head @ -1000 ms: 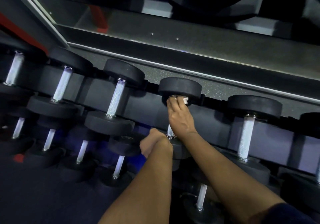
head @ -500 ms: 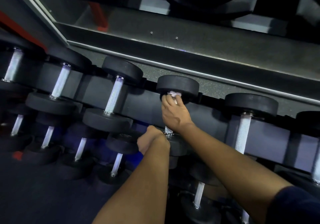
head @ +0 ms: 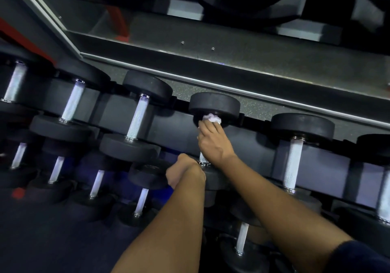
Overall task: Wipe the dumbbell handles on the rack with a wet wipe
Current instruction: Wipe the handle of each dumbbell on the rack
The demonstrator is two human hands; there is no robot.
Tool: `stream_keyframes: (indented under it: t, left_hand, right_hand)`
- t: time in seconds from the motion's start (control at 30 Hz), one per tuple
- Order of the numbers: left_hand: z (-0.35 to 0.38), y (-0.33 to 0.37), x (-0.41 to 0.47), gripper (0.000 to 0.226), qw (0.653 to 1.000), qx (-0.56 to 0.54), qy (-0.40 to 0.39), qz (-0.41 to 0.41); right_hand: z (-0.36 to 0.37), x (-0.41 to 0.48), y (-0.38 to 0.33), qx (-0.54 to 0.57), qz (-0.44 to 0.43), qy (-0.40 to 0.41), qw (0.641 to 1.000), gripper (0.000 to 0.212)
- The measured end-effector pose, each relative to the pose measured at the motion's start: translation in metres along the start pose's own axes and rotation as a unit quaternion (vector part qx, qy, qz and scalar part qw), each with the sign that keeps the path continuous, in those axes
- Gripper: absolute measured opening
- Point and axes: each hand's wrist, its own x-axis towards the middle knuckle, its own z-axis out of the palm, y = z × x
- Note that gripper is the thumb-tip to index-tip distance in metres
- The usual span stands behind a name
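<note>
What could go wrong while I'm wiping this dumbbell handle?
The wet wipe is bunched small at the fingertips of the right hand against the far head of the dumbbell, so parts of its handle may go unwiped. If the dumbbell shifts on the rack, those fingers could get pinched against that head.

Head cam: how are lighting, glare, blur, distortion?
Head view: dim overall, lower left nearly black; bare steel handles catch bright bluish glare; the whole scene sits tilted, the ledge running diagonally; the wipe in the right hand looks soft and washed out.
</note>
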Motion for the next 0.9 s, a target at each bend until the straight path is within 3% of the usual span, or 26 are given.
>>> stream_keyframes:
  t: [0.07,0.17,0.27,0.33,0.4,0.47,0.5,0.6,0.67,0.77,0.83,0.9]
  left_hand:
    - [-0.001,0.001,-0.001,0.033,1.0,0.012,-0.001,-0.001]
    - [0.003,0.002,0.003,0.041,0.999,0.016,-0.016,-0.024]
    - [0.001,0.004,-0.002,0.039,0.998,0.035,-0.053,-0.015]
    - [-0.003,0.004,-0.003,0.033,0.999,0.044,-0.027,0.005]
    - [-0.006,0.003,-0.004,0.026,0.997,0.071,-0.02,0.027]
    - [-0.006,0.002,0.0,0.025,0.987,0.134,-0.026,0.09]
    - [-0.005,0.003,0.002,0.029,0.976,0.17,-0.043,0.129]
    - [-0.003,0.005,0.005,0.042,0.955,0.238,-0.048,0.169]
    - [-0.003,0.005,0.003,0.046,0.949,0.251,-0.051,0.182]
    - [-0.007,0.003,0.0,0.05,0.932,0.276,-0.076,0.222]
    - [-0.011,0.0,0.001,0.049,0.903,0.314,-0.097,0.276]
    - [-0.015,-0.006,-0.001,0.043,0.863,0.334,-0.12,0.359]
  right_hand:
    - [0.008,-0.011,-0.002,0.169,0.077,0.122,0.975,0.012]
    - [-0.001,-0.012,-0.007,0.316,0.237,0.156,0.905,0.011]
    - [-0.018,-0.009,-0.008,0.457,0.402,0.126,0.784,0.015]
    - [-0.014,-0.008,-0.01,0.528,0.488,0.063,0.692,0.03]
    - [-0.009,-0.009,-0.015,0.614,0.512,0.017,0.601,0.044]
    - [-0.005,-0.014,-0.015,0.677,0.504,-0.028,0.536,0.043]
    - [-0.01,-0.015,-0.013,0.686,0.49,-0.068,0.534,0.045]
    - [-0.014,-0.017,-0.006,0.625,0.473,-0.213,0.583,0.067]
    - [-0.016,-0.014,-0.005,0.565,0.488,-0.231,0.624,0.069]
    - [-0.016,-0.012,-0.008,0.507,0.527,-0.137,0.668,0.053]
    - [-0.023,-0.01,-0.007,0.523,0.552,-0.028,0.649,0.031]
    - [-0.025,-0.007,-0.003,0.514,0.552,0.054,0.655,0.024]
